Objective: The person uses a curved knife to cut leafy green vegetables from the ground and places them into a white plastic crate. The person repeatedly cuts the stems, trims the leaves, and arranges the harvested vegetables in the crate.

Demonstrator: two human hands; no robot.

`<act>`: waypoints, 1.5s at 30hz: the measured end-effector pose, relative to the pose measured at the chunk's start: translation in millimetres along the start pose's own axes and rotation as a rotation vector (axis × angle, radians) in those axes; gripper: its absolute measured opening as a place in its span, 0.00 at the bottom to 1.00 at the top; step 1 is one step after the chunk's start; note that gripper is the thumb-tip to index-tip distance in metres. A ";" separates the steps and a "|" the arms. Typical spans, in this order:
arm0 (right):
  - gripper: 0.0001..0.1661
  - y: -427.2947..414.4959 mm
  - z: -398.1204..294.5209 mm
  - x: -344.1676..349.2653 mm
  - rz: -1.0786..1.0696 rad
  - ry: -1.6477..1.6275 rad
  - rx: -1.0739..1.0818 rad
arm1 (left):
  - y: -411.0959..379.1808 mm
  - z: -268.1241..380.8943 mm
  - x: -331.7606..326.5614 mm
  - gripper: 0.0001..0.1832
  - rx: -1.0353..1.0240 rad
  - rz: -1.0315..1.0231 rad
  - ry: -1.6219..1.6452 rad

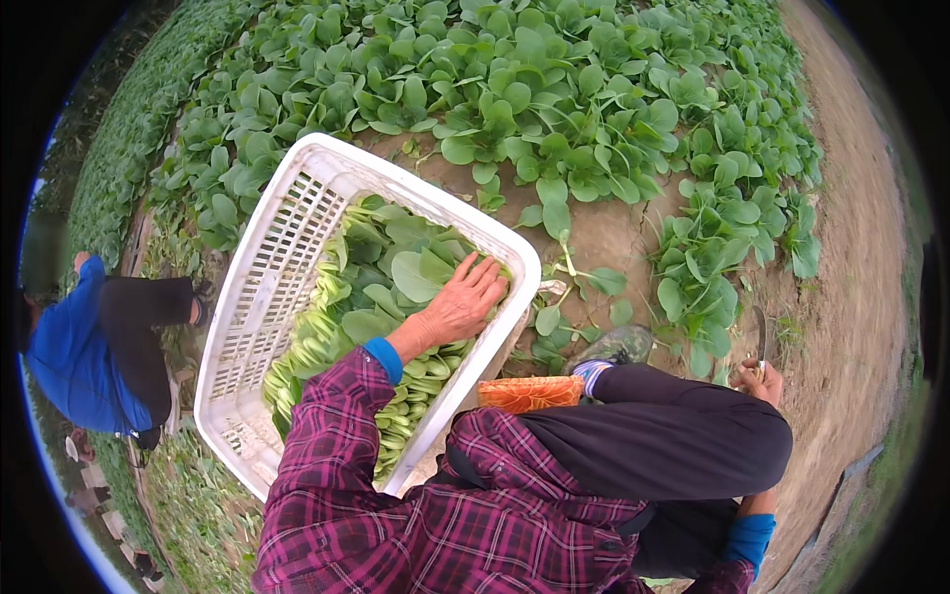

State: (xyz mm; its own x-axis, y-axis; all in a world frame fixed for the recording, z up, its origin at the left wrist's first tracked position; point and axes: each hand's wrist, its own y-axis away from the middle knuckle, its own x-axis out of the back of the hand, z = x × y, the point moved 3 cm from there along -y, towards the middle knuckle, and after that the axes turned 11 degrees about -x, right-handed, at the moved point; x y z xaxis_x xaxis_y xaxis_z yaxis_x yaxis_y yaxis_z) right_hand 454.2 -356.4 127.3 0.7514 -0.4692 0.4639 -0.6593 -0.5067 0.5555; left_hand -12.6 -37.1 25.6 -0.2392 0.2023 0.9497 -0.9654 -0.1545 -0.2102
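My left hand (pixel 462 301) lies palm down on the leaves inside a white plastic basket (pixel 523 260), near its right wall. Its fingers are a little apart and do not appear to grip anything. Under and around it are harvested leafy greens that look like bok choy (pixel 415 278), their pale stems stacked towards the left and the front. Out to the right, beyond my bent knee, my right hand (pixel 761 384) is closed around the handle of a sickle (pixel 761 334). The curved blade points away from me, close to greens still growing in the soil.
Rows of growing greens (pixel 519 89) spread ahead. A few loose plants (pixel 568 278) lie on bare soil beside the basket. Below it, an orange patterned object (pixel 531 393) sits by my shoe (pixel 620 349). A person in blue (pixel 89 356) crouches at left. A dirt path (pixel 853 260) runs along the right.
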 end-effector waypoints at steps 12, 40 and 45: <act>0.14 -19.6 117.7 -23.2 0.266 -0.526 -0.094 | -21.8 27.9 156.3 0.19 0.135 0.310 0.274; 0.18 -64.1 204.8 -112.3 0.330 -1.384 -0.360 | -392.5 266.3 -220.2 0.21 -1.437 -0.703 -0.662; 0.19 -78.7 179.7 -137.3 0.085 -1.130 -0.383 | -427.8 219.6 -203.3 0.11 -1.156 -0.700 -0.404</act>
State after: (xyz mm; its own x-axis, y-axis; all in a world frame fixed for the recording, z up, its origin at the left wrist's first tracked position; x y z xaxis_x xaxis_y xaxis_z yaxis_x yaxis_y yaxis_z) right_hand 398.4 -382.1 -104.1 0.1316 -0.9584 -0.2534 -0.5117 -0.2846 0.8107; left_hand 471.8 -224.5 -26.5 0.1740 -0.4124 0.8943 -0.4572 0.7705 0.4442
